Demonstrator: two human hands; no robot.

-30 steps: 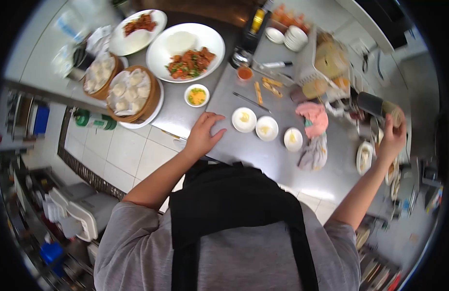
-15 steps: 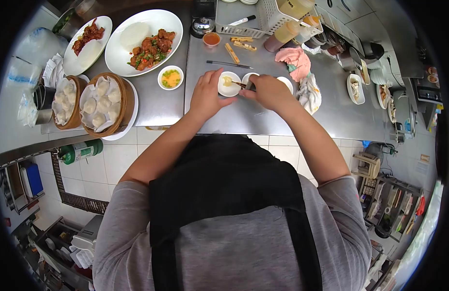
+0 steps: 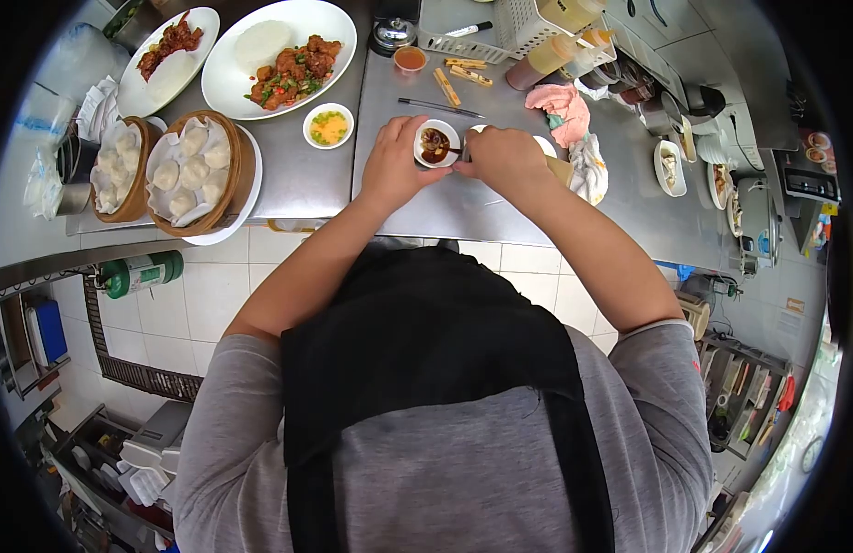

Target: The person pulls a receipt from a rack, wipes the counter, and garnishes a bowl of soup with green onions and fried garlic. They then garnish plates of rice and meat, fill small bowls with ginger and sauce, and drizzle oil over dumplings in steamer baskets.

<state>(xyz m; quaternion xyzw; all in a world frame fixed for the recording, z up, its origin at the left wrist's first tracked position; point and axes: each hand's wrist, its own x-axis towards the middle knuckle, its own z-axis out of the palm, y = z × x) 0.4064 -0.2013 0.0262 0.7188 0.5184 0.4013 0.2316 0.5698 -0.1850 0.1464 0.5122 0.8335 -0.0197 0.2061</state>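
My left hand (image 3: 398, 166) curves round a small white bowl (image 3: 422, 158) on the steel counter, thumb at its near side and fingers at its far left. Dark brown sauce (image 3: 435, 143) lies in that bowl over something pale. My right hand (image 3: 509, 164) is closed just right of the bowl on a container mostly hidden by the hand. A dark tip or stream (image 3: 455, 151) reaches from it over the bowl's rim, and a tan part (image 3: 561, 170) shows beside the wrist. Two more white bowls, one of them the right-hand bowl (image 3: 545, 146), are partly covered by this hand.
Left stand dumplings in bamboo steamers (image 3: 231, 198), a rice-and-meat plate (image 3: 214, 78) and a bowl of yellow-green sauce (image 3: 329, 127). Behind the hands lie a pen (image 3: 440, 108), wooden clips (image 3: 447, 87) and an orange sauce cup (image 3: 410, 60). Cloths (image 3: 563, 111) and squeeze bottles (image 3: 540, 61) are to the right.
Dark sauce now fills much of the bowl that held only a pale substance. My right hand has turned, and the tan part has come into view by its wrist. My left hand stays at the bowl.
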